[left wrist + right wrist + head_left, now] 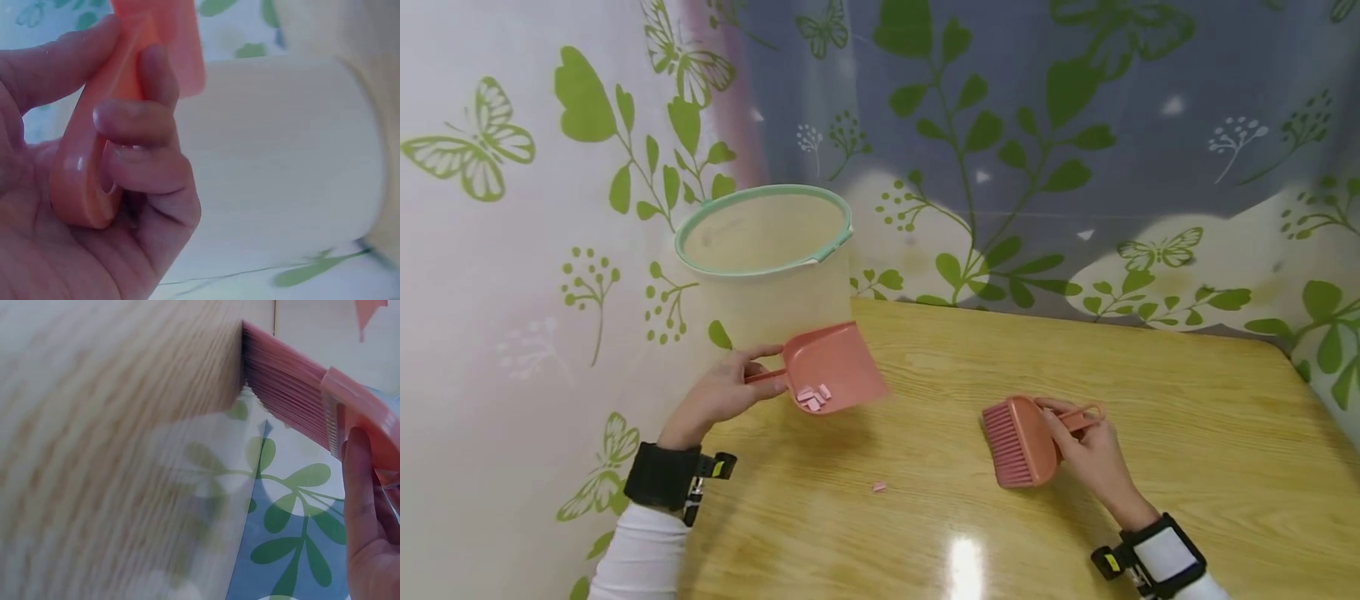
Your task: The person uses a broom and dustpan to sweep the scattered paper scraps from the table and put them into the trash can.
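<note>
My left hand [730, 387] grips the handle of a coral-pink dustpan [842, 362], held up over the table in front of a bin. Several small pink pieces [812, 398] lie in the pan near its handle end. In the left wrist view the fingers [140, 122] wrap round the dustpan handle [84, 169]. My right hand [1086, 450] holds a matching hand brush [1033, 442] by its handle, bristles [1006, 446] pointing left. The right wrist view shows the bristle tips [250, 356] right at the tabletop. One loose pink piece [879, 487] lies on the table between the hands.
A translucent bin with a mint-green rim [760, 271] stands at the back left, behind the dustpan. The wooden table [1187, 417] stretches to the right. Patterned curtains with leaves and butterflies [985, 150] hang along the back and left.
</note>
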A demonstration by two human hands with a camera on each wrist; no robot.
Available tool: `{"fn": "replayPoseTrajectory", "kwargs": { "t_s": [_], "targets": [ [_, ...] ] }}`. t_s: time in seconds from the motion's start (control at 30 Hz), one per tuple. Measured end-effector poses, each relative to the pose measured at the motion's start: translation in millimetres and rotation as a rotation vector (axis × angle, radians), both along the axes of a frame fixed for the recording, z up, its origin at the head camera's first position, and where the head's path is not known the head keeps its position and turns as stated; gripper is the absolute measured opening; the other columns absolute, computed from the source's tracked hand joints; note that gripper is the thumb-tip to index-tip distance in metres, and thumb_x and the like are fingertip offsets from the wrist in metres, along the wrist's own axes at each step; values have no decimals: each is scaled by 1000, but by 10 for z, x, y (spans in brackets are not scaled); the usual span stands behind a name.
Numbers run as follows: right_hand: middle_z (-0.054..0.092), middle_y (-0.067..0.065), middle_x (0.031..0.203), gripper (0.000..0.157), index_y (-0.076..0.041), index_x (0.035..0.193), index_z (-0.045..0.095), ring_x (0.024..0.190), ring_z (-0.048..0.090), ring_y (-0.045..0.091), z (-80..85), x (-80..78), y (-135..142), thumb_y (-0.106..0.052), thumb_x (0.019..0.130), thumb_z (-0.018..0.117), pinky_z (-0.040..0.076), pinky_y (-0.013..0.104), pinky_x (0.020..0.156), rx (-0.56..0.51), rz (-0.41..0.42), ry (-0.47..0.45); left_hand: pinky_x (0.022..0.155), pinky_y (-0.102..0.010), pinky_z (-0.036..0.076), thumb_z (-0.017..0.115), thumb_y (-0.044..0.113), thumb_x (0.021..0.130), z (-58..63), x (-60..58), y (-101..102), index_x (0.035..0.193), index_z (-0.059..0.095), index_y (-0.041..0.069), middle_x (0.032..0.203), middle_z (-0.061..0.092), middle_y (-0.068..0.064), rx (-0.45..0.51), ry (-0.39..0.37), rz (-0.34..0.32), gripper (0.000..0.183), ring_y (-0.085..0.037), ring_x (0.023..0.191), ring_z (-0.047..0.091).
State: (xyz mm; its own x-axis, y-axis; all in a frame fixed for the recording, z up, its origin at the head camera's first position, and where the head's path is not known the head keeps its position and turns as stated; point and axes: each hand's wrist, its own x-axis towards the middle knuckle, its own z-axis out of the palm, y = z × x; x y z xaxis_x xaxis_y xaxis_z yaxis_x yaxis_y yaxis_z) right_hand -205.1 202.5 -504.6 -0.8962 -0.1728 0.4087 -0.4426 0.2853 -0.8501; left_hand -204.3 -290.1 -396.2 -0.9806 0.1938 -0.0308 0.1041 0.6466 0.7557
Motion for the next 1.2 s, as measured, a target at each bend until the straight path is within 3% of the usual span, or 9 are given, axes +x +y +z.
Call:
{"fn": "replayPoseTrajectory", "kwargs": {
  "t_s": [0.2,0.4,0.57,0.73,0.87,1.1,1.2],
  "targets": [
    [63,31,117,30,8,126,60,91,68,7,-11,12,35,-9,103,52,56,24,67,-14,-30,-23,75,-35,48,70,27,93,462,54,43,146,43,9,108,69,-11,18,-26,-41,62,-24,91,61],
    [62,33,117,32,10,127,59,90,68,8,-29,-6,30,-9,104,51,56,26,64,-26,-6,-41,59,-28,39,70,33,93,855,87,15,144,46,10,95,68,-7,96,-66,-93,62,-17,72,50],
    [63,32,118,32,10,127,59,88,67,5,-47,-18,18,-11,104,51,56,26,63,2,-10,-45,51,-26,33,69,29,94,1112,72,-53,145,47,12,91,70,-1,152,-59,-137,58,-11,58,44],
    [62,32,118,32,10,127,59,88,67,5,-59,-17,21,-11,104,52,56,27,62,4,-15,-55,49,-25,31,68,29,95,1300,9,-131,148,42,10,96,72,3,153,-48,-88,62,-11,55,43],
    [63,32,118,32,9,127,59,86,67,6,-62,-14,21,-12,103,52,56,29,59,12,-11,-65,51,-26,30,70,27,94,1412,-79,-203,148,41,9,85,66,7,171,-22,-17,64,-11,53,36],
    [65,29,116,30,7,124,62,83,66,5,-33,3,18,-12,103,54,54,25,58,51,-55,-37,51,-25,29,69,27,94,1514,-429,-298,152,30,7,75,57,10,198,16,107,72,-9,55,37],
    [66,26,117,30,5,123,64,86,65,2,-22,23,16,-14,102,56,53,23,60,81,-80,-28,51,-27,28,67,26,95,1519,-547,-365,153,25,5,69,50,11,165,49,159,74,-8,53,35]
  ]
}}
